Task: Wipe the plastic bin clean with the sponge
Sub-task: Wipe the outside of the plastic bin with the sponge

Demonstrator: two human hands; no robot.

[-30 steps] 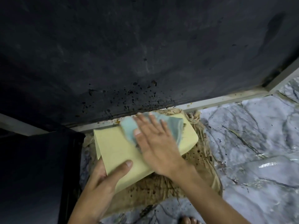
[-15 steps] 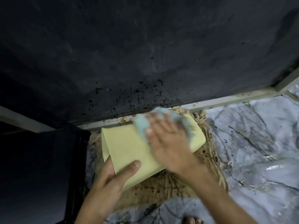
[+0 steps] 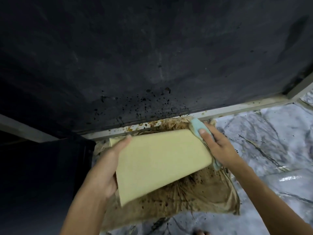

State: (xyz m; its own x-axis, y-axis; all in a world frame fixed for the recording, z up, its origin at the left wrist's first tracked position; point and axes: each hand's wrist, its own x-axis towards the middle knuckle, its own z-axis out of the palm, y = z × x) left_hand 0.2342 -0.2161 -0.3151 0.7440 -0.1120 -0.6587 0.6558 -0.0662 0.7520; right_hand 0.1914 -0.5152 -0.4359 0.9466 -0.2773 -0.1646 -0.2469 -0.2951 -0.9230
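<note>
A pale yellow plastic bin is held tilted above the floor, one flat wall facing me. My left hand grips its left edge, fingers curled over the upper corner. My right hand presses a light blue-green sponge against the bin's right end; the sponge wraps round that end and shows again below the hand. The bin's inside is hidden.
Under the bin lies a stained brown cloth on a grey marble-patterned floor. A dark wall with black splatter rises behind, with a pale skirting strip at its foot. A dark block stands at left.
My right hand has slid the sponge off the bin's facing wall to its right end. My left hand has shifted up along the left edge, and the bin sits larger and closer in view.
</note>
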